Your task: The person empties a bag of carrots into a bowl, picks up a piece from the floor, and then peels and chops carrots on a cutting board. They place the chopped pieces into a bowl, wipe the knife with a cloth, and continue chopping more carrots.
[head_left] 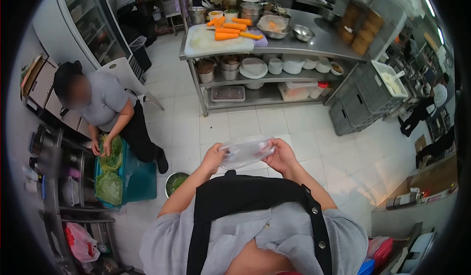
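Both my hands hold a clear plastic bag [245,153] stretched level in front of my chest, above the tiled floor. My left hand [213,158] is closed on its left end. At the other end, my right hand [281,156] grips it with the thumb towards me. The plastic is see-through and shiny, and some of my fingers show through it. I cannot make out anything inside.
A steel table [314,49] ahead bears carrots [226,33] on a white cutting board [203,41]. At left, a seated co-worker [105,98] handles greens over a teal bin [140,177]. A bowl of greens [176,181] stands on the floor. Grey crates [351,115] stand right.
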### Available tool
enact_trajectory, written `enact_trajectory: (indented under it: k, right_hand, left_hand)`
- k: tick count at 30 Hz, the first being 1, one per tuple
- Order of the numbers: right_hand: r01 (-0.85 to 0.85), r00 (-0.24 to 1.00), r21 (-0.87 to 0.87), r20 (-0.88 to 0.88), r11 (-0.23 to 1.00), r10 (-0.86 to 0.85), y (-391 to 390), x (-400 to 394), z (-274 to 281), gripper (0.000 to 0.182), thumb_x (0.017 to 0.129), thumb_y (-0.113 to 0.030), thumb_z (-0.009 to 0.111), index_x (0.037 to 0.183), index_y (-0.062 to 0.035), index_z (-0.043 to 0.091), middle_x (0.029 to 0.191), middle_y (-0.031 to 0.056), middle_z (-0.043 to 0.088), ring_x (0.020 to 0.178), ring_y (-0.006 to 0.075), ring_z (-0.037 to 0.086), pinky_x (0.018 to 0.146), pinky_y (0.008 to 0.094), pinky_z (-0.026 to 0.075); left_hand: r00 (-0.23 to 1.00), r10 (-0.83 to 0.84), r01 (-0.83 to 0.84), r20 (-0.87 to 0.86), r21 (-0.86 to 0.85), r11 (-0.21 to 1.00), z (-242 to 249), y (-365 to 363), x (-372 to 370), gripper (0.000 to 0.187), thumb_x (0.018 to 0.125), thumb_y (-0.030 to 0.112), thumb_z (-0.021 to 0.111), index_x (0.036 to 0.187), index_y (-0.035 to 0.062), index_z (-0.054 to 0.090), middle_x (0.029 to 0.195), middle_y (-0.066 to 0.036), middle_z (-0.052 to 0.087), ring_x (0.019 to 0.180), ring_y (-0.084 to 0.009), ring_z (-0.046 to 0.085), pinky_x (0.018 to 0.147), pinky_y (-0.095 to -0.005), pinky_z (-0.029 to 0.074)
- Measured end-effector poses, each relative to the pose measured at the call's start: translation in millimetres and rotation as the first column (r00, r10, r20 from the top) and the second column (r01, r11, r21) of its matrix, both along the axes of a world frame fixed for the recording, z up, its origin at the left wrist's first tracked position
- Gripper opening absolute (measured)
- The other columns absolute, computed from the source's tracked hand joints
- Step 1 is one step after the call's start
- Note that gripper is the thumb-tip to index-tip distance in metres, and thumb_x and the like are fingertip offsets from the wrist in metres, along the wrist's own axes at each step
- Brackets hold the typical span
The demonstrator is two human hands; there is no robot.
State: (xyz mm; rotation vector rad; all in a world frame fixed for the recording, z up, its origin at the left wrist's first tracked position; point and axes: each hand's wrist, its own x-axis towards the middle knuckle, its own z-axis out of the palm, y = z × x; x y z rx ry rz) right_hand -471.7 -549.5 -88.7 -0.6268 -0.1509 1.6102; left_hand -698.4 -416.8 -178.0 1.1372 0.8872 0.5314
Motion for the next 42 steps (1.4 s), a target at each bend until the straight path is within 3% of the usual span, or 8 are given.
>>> enact_trajectory:
  k: [3, 8, 12, 17, 23, 28, 32, 42]
  right_hand:
    - [0.048, 0.986, 0.014, -0.161, 0.999, -0.045, 56, 36, -31, 0.019, 0.089, -0.014, 0.042, 0.092, -0.0025, 0.057, 0.087, 0.0083, 0.062, 0.079, 0.0216, 0.062, 0.081, 0.0389, 0.054]
    - [0.217, 0.973, -0.174, -0.038, 0.960, -0.227, 152, 52, 6, 0.019, 0.091, -0.020, 0.044, 0.089, -0.0069, 0.058, 0.083, 0.0043, 0.061, 0.074, 0.0192, 0.060, 0.067, 0.0333, 0.053]
    - [-0.028, 0.937, -0.055, 0.347, 0.998, 0.045, 180, 70, 21, 0.018, 0.089, -0.017, 0.052, 0.101, -0.0037, 0.056, 0.083, 0.0048, 0.062, 0.078, 0.0196, 0.062, 0.063, 0.0354, 0.053]
    - [-0.217, 0.028, -0.155, 0.986, 0.964, 0.165, 228, 61, 33, 0.025, 0.087, -0.007, 0.055, 0.111, -0.0012, 0.053, 0.077, 0.0055, 0.060, 0.066, 0.0156, 0.061, 0.053, 0.0334, 0.054]
    - [-0.239, 0.649, 0.010, 0.746, 0.971, 0.152, 323, 179, 45, 0.034, 0.088, -0.019, 0.062, 0.116, -0.0049, 0.050, 0.096, 0.0053, 0.060, 0.081, 0.0130, 0.062, 0.070, 0.0334, 0.056]
    - [0.386, 0.825, 0.040, 0.431, 0.922, -0.364, 416, 404, -15, 0.078, 0.089, -0.048, 0.061, 0.139, 0.0020, 0.027, 0.118, 0.0211, 0.054, 0.104, 0.0328, 0.059, 0.085, 0.0478, 0.052]
    - [0.698, 0.705, -0.232, 0.389, 0.677, -0.593, 447, 533, -30, 0.107, 0.077, -0.057, 0.070, 0.141, 0.0035, 0.009, 0.130, 0.0263, 0.042, 0.110, 0.0419, 0.054, 0.086, 0.0515, 0.052]
    - [0.757, 0.397, 0.172, 0.644, 0.630, -0.654, 485, 582, 11, 0.028, 0.089, -0.018, 0.047, 0.105, 0.0037, 0.054, 0.080, 0.0145, 0.063, 0.064, 0.0220, 0.062, 0.057, 0.0321, 0.052]
  left_hand:
    - [0.865, 0.178, 0.132, 0.470, -0.554, 0.822, 25, 55, 12, 0.025, 0.089, 0.012, 0.059, 0.112, 0.0005, 0.057, 0.104, -0.012, 0.063, 0.093, -0.0244, 0.063, 0.082, -0.0345, 0.052]
    - [0.663, 0.147, 0.322, 0.734, -0.456, 0.830, 123, 120, 17, 0.032, 0.088, 0.008, 0.059, 0.119, 0.0034, 0.056, 0.113, -0.011, 0.060, 0.099, -0.0210, 0.060, 0.084, -0.0314, 0.052]
    - [0.953, 0.002, -0.050, 0.303, 0.149, 0.988, 111, 169, 30, 0.033, 0.085, -0.002, 0.056, 0.115, 0.0089, 0.058, 0.117, -0.007, 0.053, 0.093, -0.0215, 0.058, 0.084, -0.0343, 0.050]
    - [0.914, 0.301, 0.101, -0.271, 0.873, 0.477, 90, 214, 52, 0.035, 0.077, -0.012, 0.050, 0.099, 0.0086, 0.068, 0.120, -0.011, 0.052, 0.090, -0.0264, 0.059, 0.079, -0.0325, 0.050]
    - [0.873, 0.437, 0.071, -0.218, 0.942, 0.329, 103, 272, 98, 0.029, 0.082, -0.009, 0.050, 0.107, 0.0010, 0.062, 0.125, -0.016, 0.055, 0.105, -0.0359, 0.058, 0.087, -0.0371, 0.047]
    - [0.656, 0.745, -0.113, -0.121, 0.960, 0.256, 135, 338, 118, 0.039, 0.085, 0.004, 0.060, 0.122, -0.0043, 0.050, 0.122, -0.023, 0.051, 0.113, -0.0400, 0.051, 0.097, -0.0411, 0.041]
    - [0.499, 0.865, -0.186, -0.042, 0.970, 0.155, 183, 384, 164, 0.052, 0.083, 0.008, 0.066, 0.128, -0.0032, 0.044, 0.124, -0.022, 0.048, 0.119, -0.0387, 0.046, 0.103, -0.0421, 0.035]
    - [0.432, 0.888, -0.095, -0.159, 0.971, 0.220, 167, 459, 191, 0.057, 0.083, 0.010, 0.066, 0.133, 0.0001, 0.042, 0.130, -0.025, 0.040, 0.124, -0.0412, 0.039, 0.104, -0.0446, 0.034]
